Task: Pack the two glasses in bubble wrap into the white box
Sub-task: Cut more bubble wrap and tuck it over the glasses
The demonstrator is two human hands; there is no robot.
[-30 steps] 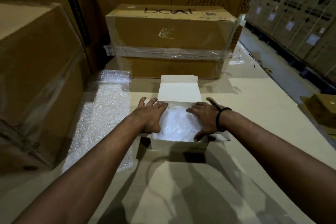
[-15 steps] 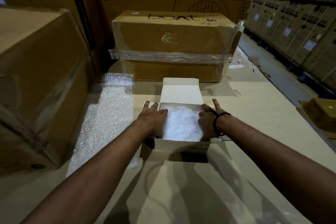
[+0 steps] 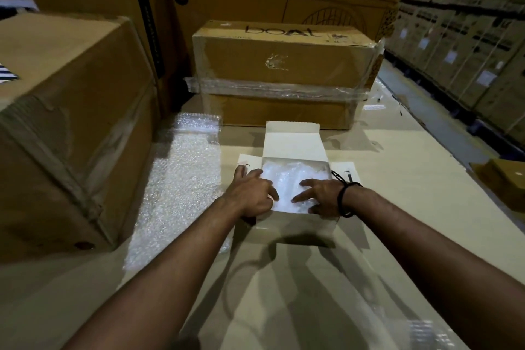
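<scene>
Head view | white box open, bubble wrap inside | left hand, right hand spread, pressing wrap

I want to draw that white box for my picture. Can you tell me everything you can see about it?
The white box looks like thin cardboard. It is open: its lid flap stands open at the far side and two side flaps spread outward. It sits flat on the pale table. Crinkly bubble wrap fills it. The left hand rests on its left edge and the wrap; the right hand presses the wrap inside.
</scene>
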